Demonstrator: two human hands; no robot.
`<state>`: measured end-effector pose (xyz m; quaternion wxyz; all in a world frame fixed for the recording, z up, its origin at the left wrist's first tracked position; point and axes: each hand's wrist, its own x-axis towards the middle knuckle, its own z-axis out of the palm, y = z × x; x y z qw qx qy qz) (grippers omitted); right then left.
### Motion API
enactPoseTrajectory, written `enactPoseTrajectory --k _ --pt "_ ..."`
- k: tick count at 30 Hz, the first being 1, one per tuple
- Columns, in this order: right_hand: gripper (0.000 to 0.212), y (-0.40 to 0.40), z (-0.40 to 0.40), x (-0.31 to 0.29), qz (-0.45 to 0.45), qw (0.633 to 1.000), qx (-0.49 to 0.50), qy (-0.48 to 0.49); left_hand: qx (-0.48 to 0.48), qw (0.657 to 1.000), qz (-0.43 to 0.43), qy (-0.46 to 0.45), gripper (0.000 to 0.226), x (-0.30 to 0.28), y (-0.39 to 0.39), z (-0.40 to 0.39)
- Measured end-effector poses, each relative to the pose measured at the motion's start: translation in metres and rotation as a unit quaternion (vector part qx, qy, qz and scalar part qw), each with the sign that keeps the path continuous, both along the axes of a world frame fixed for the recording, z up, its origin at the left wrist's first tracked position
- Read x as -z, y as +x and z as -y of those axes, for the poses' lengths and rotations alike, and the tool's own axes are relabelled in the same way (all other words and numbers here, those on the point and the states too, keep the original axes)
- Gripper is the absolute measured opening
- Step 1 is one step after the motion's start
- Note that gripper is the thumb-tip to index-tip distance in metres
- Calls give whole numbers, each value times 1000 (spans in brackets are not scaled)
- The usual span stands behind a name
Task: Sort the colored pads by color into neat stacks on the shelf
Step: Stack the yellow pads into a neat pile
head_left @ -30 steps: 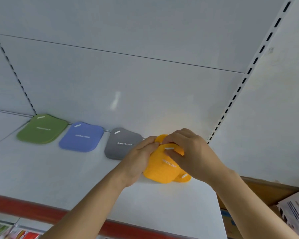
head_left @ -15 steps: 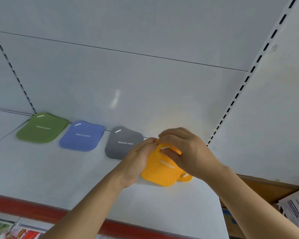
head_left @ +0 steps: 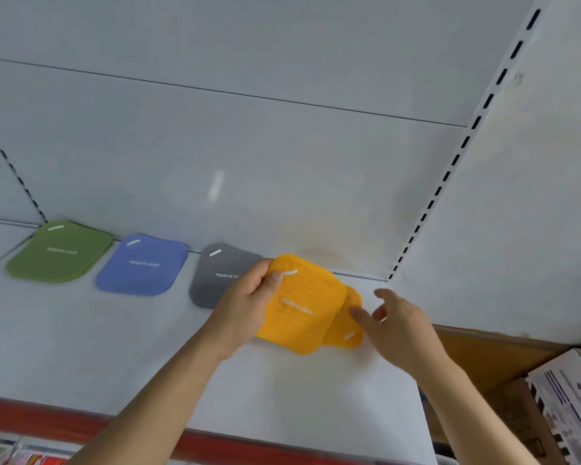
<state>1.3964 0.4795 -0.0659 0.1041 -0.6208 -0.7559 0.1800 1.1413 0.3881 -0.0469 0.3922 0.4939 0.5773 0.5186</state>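
Observation:
On the white shelf (head_left: pixel 81 347) lie a green pad (head_left: pixel 61 251), a blue pad (head_left: pixel 143 265) and a grey pad (head_left: pixel 215 276) in a row along the back wall. To their right is a top orange pad (head_left: pixel 299 307), lying askew over a lower orange pad (head_left: pixel 348 325) that sticks out at its right. My left hand (head_left: pixel 245 307) pinches the top orange pad at its left edge, thumb on top. Just right of the orange pads, my right hand (head_left: pixel 396 323) hovers with spread, relaxed fingers and holds nothing.
The shelf has a red front strip (head_left: pixel 64 421) and a slotted upright (head_left: pixel 450 169) at its right corner. A cardboard box (head_left: pixel 503 370) with a printed white carton (head_left: pixel 571 407) sits below on the right. Colourful packages (head_left: pixel 10 458) show at bottom left.
My right hand has let go of the top orange pad and moved off to the right. My left hand still holds the pad, which now lies more to the left of the lower one.

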Motion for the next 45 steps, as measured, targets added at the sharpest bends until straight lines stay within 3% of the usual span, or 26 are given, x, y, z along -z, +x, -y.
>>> enactPoseTrajectory --k 2,5,9,12,16,19,23,28,30,34,37,40,45 --pt "89 -9 9 3 21 999 16 -32 -13 1000 1 6 25 0 0 -2" --pt "69 -28 19 -1 60 996 34 -64 -43 999 5 12 22 2 -2 -5" --pt "50 -44 21 -6 13 994 63 -90 -62 998 12 8 22 5 -8 -8" --pt "35 -46 25 -11 -62 994 75 -53 -76 997 13 12 22 4 -13 -7" --pt "18 -27 21 -41 -120 989 49 67 -95 995 41 3 24 0 -22 -7" --pt "23 -11 22 -84 -137 984 -28 114 -120 990 73 -5 25 -4 -25 -8" --pt "21 -8 33 -134 -61 977 -194 61 -95 992 80 -17 22 -12 -14 -11" --pt "26 -45 31 -125 5 928 -357 102 -4 995 93 -23 24 -20 9 -12" --pt "36 -57 28 -107 -20 921 -357 155 23 994 100 -34 23 -19 16 -10" --pt "53 -59 26 -83 -104 945 -247 189 50 990 113 -67 27 -19 20 -3" --pt "48 -55 20 -73 -114 962 -158 193 51 990 106 -73 28 -21 20 -2" --pt "28 -53 17 -61 -97 925 -220 295 51 988 117 -82 28 -20 20 -3" --pt "27 -48 6 -57 -99 863 -364 336 42 985 141 -88 29 -19 18 -3"
